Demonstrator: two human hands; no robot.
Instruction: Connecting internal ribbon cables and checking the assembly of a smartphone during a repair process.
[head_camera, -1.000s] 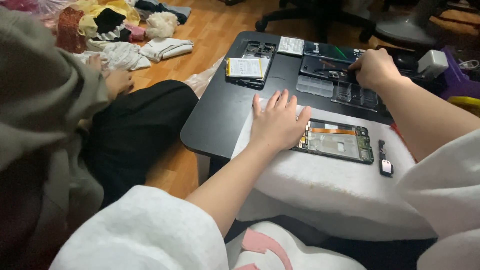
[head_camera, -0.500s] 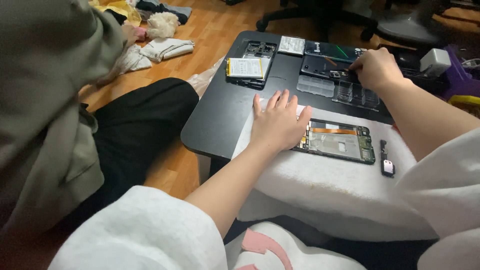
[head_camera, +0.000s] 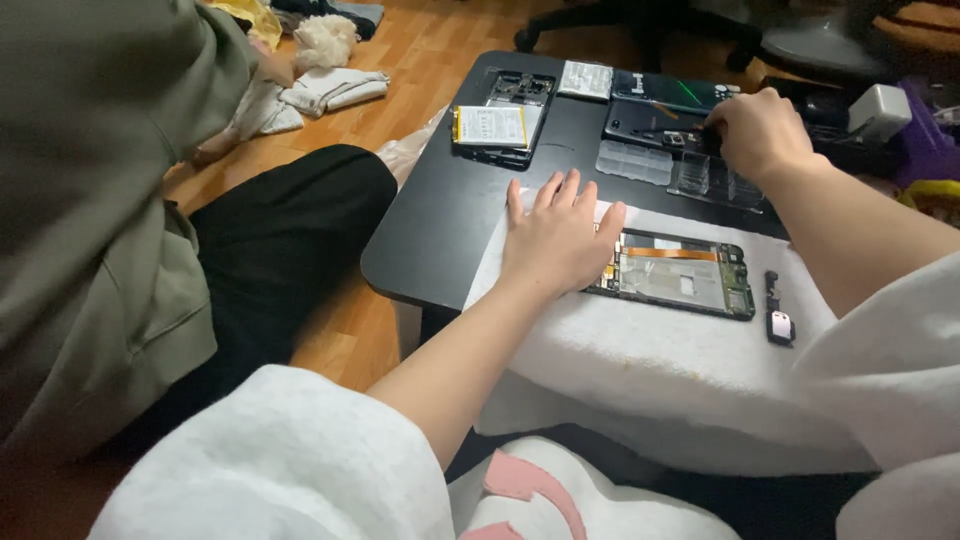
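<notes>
While hands (head_camera: 560, 235) work, black table (head_camera: 450, 220) sits w/ white towel (head_camera: 660, 370) on wood floor (head_camera: 420, 60)

Overall light: dim, warm indoor light, stronger toward the wooden floor at the far left.
Glare: a soft sheen on the matte black low table (head_camera: 450, 220) along its near-left rounded corner.
Shadows: soft ones under the left hand (head_camera: 558, 240) on the white fluffy towel (head_camera: 660, 350).
Dark zone: far-right edge of the table, around the right hand (head_camera: 760, 132), is murky.
Focus: centre sharp; near white sleeves and the olive-green jacket (head_camera: 90, 200) at left soft.
Distortion: mild wide-angle stretch at edges.
</notes>
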